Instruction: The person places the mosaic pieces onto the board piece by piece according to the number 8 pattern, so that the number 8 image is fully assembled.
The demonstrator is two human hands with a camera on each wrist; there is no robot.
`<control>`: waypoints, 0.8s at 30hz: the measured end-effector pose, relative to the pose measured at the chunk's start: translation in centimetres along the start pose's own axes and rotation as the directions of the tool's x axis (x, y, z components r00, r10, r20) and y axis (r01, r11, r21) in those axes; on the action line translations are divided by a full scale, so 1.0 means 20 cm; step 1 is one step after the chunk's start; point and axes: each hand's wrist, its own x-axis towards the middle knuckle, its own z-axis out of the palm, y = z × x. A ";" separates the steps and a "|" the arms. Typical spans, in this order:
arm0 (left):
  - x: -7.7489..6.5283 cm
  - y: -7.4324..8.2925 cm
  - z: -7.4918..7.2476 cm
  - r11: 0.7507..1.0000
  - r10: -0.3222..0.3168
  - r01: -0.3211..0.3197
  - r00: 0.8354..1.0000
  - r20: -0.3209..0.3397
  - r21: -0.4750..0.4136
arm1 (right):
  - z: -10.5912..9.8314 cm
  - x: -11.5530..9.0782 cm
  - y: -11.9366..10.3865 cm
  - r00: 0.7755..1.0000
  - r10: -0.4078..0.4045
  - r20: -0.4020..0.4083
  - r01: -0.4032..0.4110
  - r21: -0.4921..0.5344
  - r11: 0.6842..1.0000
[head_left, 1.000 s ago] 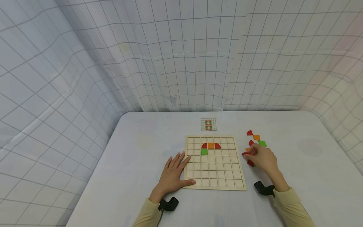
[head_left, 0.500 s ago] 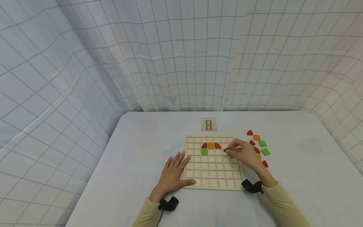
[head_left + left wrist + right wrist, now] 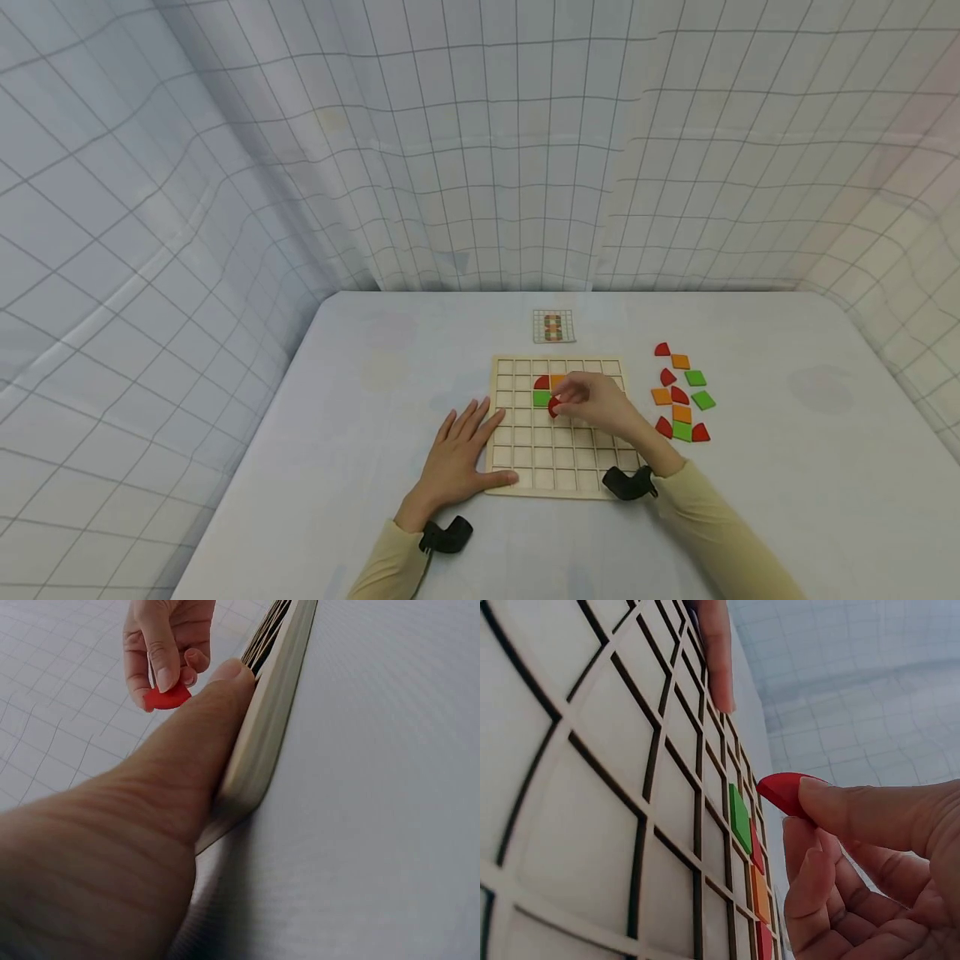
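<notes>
White grid-lined curtains [image 3: 480, 167] along left, back and right; white-topped table [image 3: 795, 467] between; soft, diffuse light.

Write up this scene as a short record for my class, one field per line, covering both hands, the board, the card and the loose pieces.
Left hand: at the board's left edge, thumb over its rim
Right hand: pinching a rounded red piece over the board
Board: pale, gridded
Pieces set in it: one green square, one orange square, two red ones
Card: beyond the board, showing a coloured pattern on a grid
Loose pieces, right of board: five red, three orange, three green
</notes>
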 end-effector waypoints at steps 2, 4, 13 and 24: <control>0.00 0.00 0.00 1.000 -0.002 0.002 1.000 0.003 0.001 | 0.01 0.02 0.00 1.000 -0.002 0.027 0.002 -0.014 1.000; 0.00 0.00 0.00 1.000 -0.004 0.004 1.000 0.007 0.000 | 0.02 0.03 -0.01 0.999 -0.001 0.054 0.002 -0.026 1.000; 0.00 0.01 -0.02 1.000 -0.003 0.003 1.000 0.013 -0.006 | 0.05 0.08 0.00 0.994 0.027 0.109 -0.022 -0.043 0.999; 0.00 0.00 -0.01 1.000 -0.002 0.002 1.000 0.007 0.002 | 0.08 0.10 -0.02 0.992 0.053 0.112 -0.043 -0.084 0.996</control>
